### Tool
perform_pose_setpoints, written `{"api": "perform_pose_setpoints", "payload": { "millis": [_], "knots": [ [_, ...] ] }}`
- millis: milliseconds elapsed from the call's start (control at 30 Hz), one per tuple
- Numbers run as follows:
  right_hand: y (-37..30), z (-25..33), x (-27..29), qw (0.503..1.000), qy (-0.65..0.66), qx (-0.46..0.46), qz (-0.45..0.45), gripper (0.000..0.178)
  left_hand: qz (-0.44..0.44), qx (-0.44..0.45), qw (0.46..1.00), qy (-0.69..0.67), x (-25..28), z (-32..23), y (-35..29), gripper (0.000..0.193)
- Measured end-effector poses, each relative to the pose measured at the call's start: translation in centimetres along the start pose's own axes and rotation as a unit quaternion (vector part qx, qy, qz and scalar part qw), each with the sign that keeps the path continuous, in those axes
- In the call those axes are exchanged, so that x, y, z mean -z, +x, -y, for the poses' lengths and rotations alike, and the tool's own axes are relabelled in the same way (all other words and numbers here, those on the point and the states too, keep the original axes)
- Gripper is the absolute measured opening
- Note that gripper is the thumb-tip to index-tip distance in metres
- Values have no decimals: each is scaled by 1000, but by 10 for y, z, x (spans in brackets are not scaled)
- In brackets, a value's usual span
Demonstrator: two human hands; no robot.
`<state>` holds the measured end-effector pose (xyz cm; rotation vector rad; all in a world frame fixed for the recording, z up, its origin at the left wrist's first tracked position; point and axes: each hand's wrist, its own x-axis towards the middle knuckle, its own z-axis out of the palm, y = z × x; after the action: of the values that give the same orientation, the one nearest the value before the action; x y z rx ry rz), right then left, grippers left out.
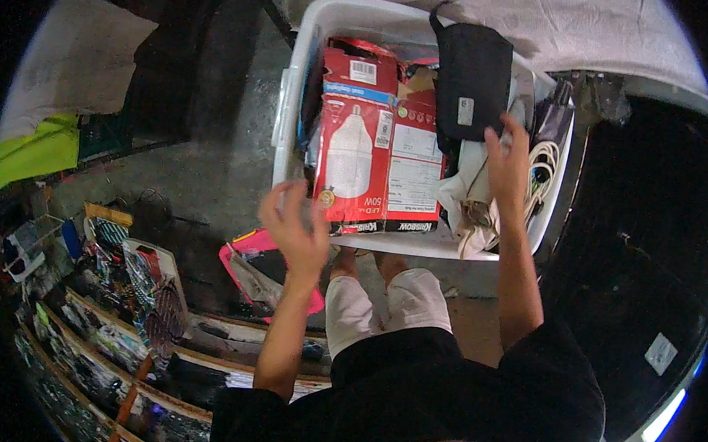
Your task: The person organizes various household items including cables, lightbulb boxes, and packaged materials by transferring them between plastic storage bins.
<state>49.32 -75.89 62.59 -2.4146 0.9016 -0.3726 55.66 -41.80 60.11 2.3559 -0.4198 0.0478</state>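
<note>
A white plastic tub (pixel 286 111) stands in front of me, packed with things. In it lies a red light-bulb box (pixel 357 142), its printed side up, with a second red and white panel (pixel 416 167) alongside. My left hand (pixel 297 230) hovers at the tub's near left corner, fingers spread and blurred, beside the box's edge. Over the right half of the contents rests a black zip pouch (pixel 477 80) with a strap. My right hand (pixel 510 161) is at the pouch's lower right corner, fingers apart; whether they touch it I cannot tell.
Right in the tub are a coiled pale cable (pixel 543 170), a dark cylindrical item (pixel 554 123) and crumpled cloth (pixel 474 218). A pink-framed case (pixel 249 272) lies on the floor near my legs. Wooden shelving (pixel 126 369) runs lower left; a dark surface (pixel 637 257) stands right.
</note>
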Motion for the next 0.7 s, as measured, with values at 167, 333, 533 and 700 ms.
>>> {"api": "perform_pose_setpoints", "payload": {
  "millis": [167, 333, 533, 700],
  "knots": [
    [94, -29, -17, 982, 151, -108, 20, 83, 246, -217, 940, 92, -40, -57, -5, 65],
    [94, -5, -5, 950, 295, -90, 48, 82, 248, -157, 925, 243, -72, -13, 31, 83],
    [69, 67, -66, 949, 294, -88, 72, 86, 235, -175, 914, 281, -82, -4, 38, 81],
    [49, 102, -109, 971, 142, -141, 128, 80, 190, -45, 974, 111, -45, -40, 20, 31]
  ]
}}
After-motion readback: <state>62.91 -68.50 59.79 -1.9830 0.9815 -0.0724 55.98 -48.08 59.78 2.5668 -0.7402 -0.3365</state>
